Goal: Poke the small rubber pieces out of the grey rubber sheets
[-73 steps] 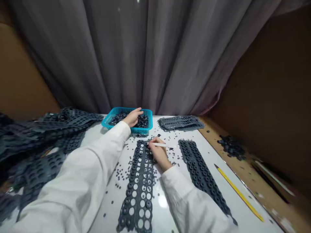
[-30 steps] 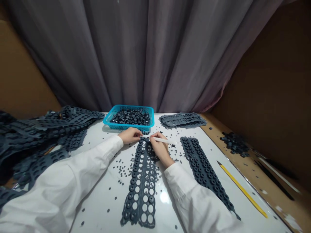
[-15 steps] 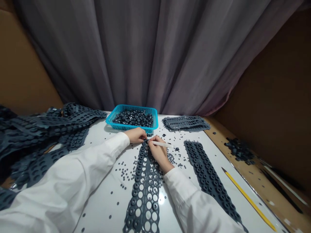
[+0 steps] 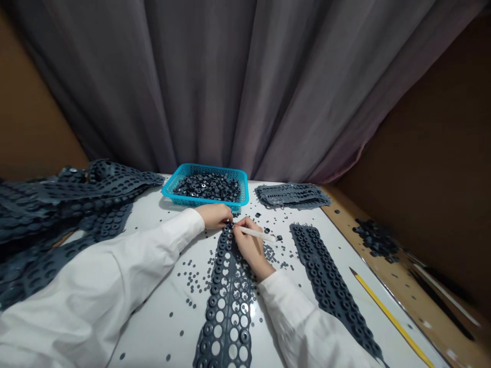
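A dark grey rubber sheet (image 4: pixel 222 319) with rows of round holes and thick ring-shaped parts runs away from me along the white table. At its far end my left hand (image 4: pixel 215 216) is closed, fingertips pinched on the sheet's edge or a small part there; which one is hidden. Right beside it, my right hand (image 4: pixel 251 249) grips a thin white stick-like tool (image 4: pixel 258 234) like a pen. The tool's back end points right; its tip, by the sheet's far end, is too small to make out.
Behind my hands stands a blue basket (image 4: pixel 244 200) full of small dark rubber parts. More perforated sheets (image 4: pixel 111 181) heap at left. A flat stack (image 4: pixel 291 196), a ring-covered strip (image 4: pixel 330 281), a yellow pencil (image 4: pixel 391 317) and a dark pile (image 4: pixel 376 237) lie right. Tiny discs litter the table.
The white tool has tilted slightly, its back end now lower and a little nearer me. Both hands stay at the sheet's far end. The whole view has shifted slightly.
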`<state>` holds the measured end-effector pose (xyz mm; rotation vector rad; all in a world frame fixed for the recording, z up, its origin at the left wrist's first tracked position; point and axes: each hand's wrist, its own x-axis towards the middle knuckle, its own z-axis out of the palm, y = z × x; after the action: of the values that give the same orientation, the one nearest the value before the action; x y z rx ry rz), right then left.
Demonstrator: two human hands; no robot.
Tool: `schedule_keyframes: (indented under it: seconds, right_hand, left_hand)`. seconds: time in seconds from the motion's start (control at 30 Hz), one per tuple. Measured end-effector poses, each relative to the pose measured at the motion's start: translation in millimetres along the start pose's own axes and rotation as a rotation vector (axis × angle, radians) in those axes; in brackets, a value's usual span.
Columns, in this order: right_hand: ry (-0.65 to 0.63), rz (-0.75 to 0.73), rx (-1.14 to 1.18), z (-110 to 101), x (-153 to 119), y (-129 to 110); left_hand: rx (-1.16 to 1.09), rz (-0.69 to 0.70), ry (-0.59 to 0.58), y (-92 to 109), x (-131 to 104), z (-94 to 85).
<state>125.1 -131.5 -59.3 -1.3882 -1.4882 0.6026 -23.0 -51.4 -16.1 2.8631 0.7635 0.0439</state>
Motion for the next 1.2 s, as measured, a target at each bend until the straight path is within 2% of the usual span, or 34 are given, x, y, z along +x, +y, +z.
schedule_keyframes:
  seconds: [0.2, 0.37, 0.5, 0.6, 0.73, 0.83, 1.0, 1.1, 1.2]
  right_hand:
    - [0.016, -0.020, -0.036, -0.1, -1.0, -3.0]
    - [0.013, 0.001, -0.059, 1.2, -1.5, -1.8]
    - [0.022, -0.010, -0.089, 1.5, -1.4, 0.6]
    - [0.019, -0.005, -0.089, 1.4, -1.6, 0.9]
    - [0.015, 0.002, -0.081, 1.0, -2.1, -0.1]
    - [0.013, 0.004, -0.059, 0.3, -2.4, -0.5]
    - [-0.005, 0.009, 0.005, -1.6, -3.6, -1.5]
    - [-0.004, 0.011, 0.027, -2.8, -4.4, -2.3]
    - [-0.003, 0.002, 0.033, -3.6, -4.8, -2.4]
  left_hand:
    - [0.024, -0.010, 0.008, 5.2, -0.6, 1.6]
    - [-0.033, -0.035, 0.059, 6.7, -0.6, 8.0]
    - [-0.152, -0.078, 0.147, 3.1, -6.2, 19.6]
    - [-0.280, -0.155, 0.275, 1.4, -15.5, 30.1]
    - [-0.485, -0.347, 0.487, -2.2, -27.0, 42.9]
    - [-0.700, -0.466, 0.558, -7.2, -31.2, 47.3]
    - [-1.080, -0.508, 0.550, -3.1, -38.1, 39.5]
    - [-1.259, -0.490, 0.525, 12.7, -44.8, 29.8]
    - [-1.646, -0.503, 0.502, 32.3, -48.7, 21.4]
